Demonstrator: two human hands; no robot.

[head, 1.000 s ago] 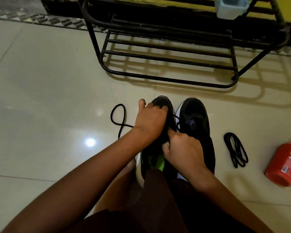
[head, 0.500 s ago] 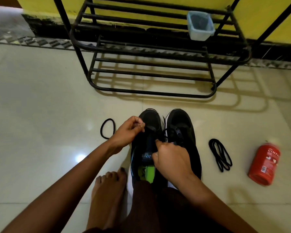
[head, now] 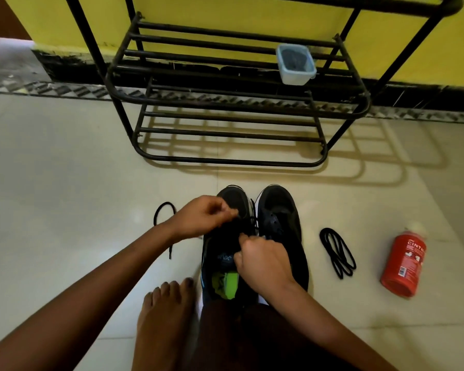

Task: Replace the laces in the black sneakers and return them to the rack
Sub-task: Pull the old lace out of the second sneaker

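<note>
Black mesh sneakers (head: 277, 204) stand side by side on the floor (head: 65, 183), toes toward the rack (head: 225, 103), with white showing along the soles. From my remote seat I see a green insole (head: 227, 285) in the mouth of the left one and a pale logo on its tongue. Both hands work over that shoe. The left hand (head: 204, 219) curls its fingers in a pinch on the thin black lace (head: 253, 220) above the toe. The right hand (head: 263, 261) pinches the lace at the eyelets, near the other hand but apart from it. A black loop (head: 166, 208) lies on the floor by the left wrist. A coiled spare lace (head: 338, 253) lies right of the pair, with a red bottle (head: 403, 263) beyond it.
</note>
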